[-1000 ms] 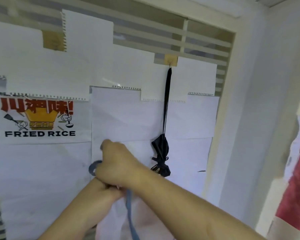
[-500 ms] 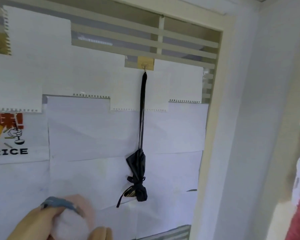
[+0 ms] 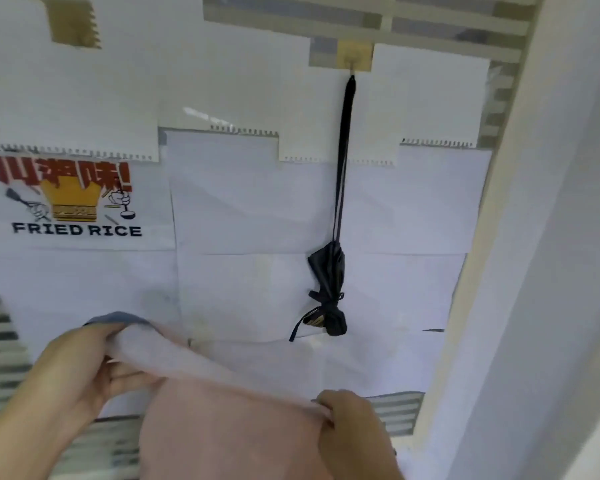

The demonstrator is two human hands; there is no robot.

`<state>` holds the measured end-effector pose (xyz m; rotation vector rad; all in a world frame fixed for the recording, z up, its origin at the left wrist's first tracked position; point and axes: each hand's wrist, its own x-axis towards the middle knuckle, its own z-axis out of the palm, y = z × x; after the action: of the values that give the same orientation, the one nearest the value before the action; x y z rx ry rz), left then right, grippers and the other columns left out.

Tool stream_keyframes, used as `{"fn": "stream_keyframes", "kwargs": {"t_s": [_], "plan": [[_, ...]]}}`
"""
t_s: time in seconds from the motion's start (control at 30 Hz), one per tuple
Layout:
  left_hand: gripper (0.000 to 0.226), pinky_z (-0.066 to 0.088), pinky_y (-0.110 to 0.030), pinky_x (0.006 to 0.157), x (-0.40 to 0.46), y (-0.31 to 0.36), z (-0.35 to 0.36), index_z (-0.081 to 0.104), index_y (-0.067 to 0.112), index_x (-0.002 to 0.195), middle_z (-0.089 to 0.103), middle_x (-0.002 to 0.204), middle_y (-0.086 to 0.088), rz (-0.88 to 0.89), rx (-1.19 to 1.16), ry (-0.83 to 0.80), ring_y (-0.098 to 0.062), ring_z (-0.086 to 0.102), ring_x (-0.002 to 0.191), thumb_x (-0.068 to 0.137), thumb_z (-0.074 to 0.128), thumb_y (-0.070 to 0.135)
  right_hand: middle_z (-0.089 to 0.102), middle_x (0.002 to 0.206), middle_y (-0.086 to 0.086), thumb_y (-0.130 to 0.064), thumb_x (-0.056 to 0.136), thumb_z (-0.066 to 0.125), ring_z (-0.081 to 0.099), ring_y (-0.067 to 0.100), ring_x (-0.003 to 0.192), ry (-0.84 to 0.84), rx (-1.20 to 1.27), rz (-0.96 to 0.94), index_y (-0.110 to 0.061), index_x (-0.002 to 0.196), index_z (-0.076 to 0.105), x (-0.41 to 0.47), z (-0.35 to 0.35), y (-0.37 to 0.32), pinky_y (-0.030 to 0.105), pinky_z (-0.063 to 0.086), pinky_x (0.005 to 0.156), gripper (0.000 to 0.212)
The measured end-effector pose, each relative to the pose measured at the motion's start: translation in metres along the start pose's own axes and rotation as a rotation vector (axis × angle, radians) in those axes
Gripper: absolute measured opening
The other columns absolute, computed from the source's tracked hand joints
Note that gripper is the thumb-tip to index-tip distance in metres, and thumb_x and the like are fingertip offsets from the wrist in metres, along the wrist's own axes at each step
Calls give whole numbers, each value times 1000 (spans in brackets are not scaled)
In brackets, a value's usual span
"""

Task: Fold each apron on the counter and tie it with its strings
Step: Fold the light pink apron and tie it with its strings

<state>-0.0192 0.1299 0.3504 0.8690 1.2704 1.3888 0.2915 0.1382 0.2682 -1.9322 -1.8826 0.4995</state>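
I hold a pale pink apron point(image 3: 222, 420) spread in front of me at the bottom of the head view. My left hand point(image 3: 80, 372) grips its upper left edge, where a blue-grey strap point(image 3: 118, 317) loops over the top. My right hand point(image 3: 354, 427) pinches the upper right edge. The cloth hangs down out of the frame. A black apron point(image 3: 328, 289), folded and tied into a bundle with its strings, hangs by its neck strap from a hook point(image 3: 352, 65) on the wall ahead.
White paper sheets point(image 3: 257, 202) cover a slatted window ahead. A FRIED RICE poster point(image 3: 73, 202) is at the left. A cream window frame and a white wall point(image 3: 551, 271) close the right side.
My hands have moved apart and lowered. One second ago they were together on the blue strap; now they hold the pink apron stretched out between them. The view swung right, then back left.
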Motion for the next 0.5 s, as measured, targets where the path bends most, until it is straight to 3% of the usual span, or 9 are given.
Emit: {"fn": "stream_keyframes", "kwargs": {"t_s": [0.07,0.13,0.17,0.23,0.3,0.37,0.4,0.43,0.5], "plan": [[26,61,-39,48,13,20,-17,70,-1,95,76,88,-24,-18,-27,69,-32,76,58,103,47,5,63,89,-10,-7,78,45,60,12,88,134,-48,-34,-28,84,62,-2,-13,13,30,51,73,27],[25,61,-36,46,15,25,-33,71,1,89,75,85,-18,-22,-43,160,-29,75,55,101,49,3,63,79,-9,-1,75,47,58,8,77,160,-22,-71,-27,81,62,-6,-21,15,24,44,60,30],[25,61,-35,46,16,18,-46,71,3,88,76,84,-15,-33,-65,123,-30,75,56,101,49,3,63,75,-8,3,75,47,56,8,72,156,54,-80,-26,80,63,-4,-25,14,21,40,55,34],[24,64,-39,52,18,12,-60,70,3,94,79,90,-16,-77,-170,153,-34,78,65,100,47,2,58,67,-5,12,76,46,47,9,62,187,219,-115,-22,74,60,-1,-37,10,19,37,53,36],[22,66,-44,64,18,9,-79,65,-2,111,75,111,-25,-128,-317,202,-36,79,79,97,49,1,49,63,-6,15,75,44,39,8,60,227,328,-127,-19,66,50,2,-46,4,21,32,53,35],[38,66,-48,74,20,-4,-96,57,-1,131,63,135,-32,-158,-471,228,-38,77,99,93,56,3,43,63,-5,15,75,43,35,8,62,261,377,-162,-13,68,44,2,-53,-4,22,28,55,29],[43,66,-47,73,20,-10,-99,54,0,135,61,137,-32,-157,-487,235,-39,75,105,92,58,4,45,64,-2,14,78,44,36,8,62,267,378,-182,-11,68,46,3,-55,-9,22,28,56,27],[37,66,-43,69,15,-11,-91,56,3,130,63,131,-29,-124,-429,246,-39,74,107,93,59,4,49,66,2,13,81,46,38,8,63,266,371,-207,-11,69,49,2,-57,-15,22,30,57,27],[26,64,-38,63,2,-13,-68,57,5,121,65,116,-20,29,-67,270,-37,69,106,96,62,1,53,70,3,12,84,49,43,7,65,233,313,-292,-12,73,55,-1,-57,-32,22,34,59,27]]}}
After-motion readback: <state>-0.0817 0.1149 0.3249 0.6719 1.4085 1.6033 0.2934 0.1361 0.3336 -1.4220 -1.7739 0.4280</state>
